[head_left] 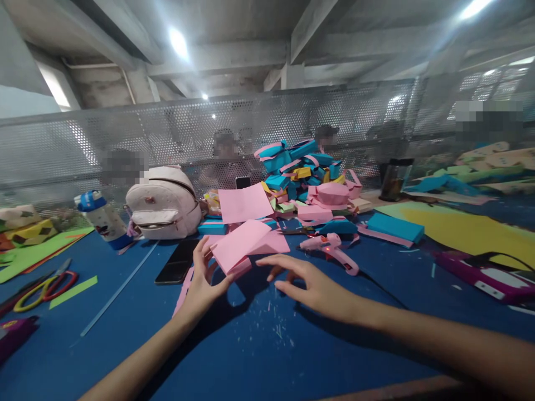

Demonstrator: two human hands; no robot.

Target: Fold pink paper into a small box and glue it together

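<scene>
My left hand (209, 278) grips the near-left edge of a folded pink paper piece (239, 245), thumb below and fingers along its side. The piece is tilted above the blue table (267, 356). To its right, my right hand (305, 281) hovers with fingers apart and curved, holding nothing. More pink paper sheets (246, 203) lie just behind the folded piece. A pink glue gun (330, 249) with a lit red spot rests beyond my right hand. A black phone (178, 262) lies left of my left hand.
A white backpack (165, 203) and a bottle (102, 220) stand at the back left. Scissors (45, 289) lie at the left. Blue and pink paper pieces (303, 167) are heaped behind. A blue paper box (395, 227) and purple tool (487, 278) lie right. People sit beyond a perforated metal screen (267, 117).
</scene>
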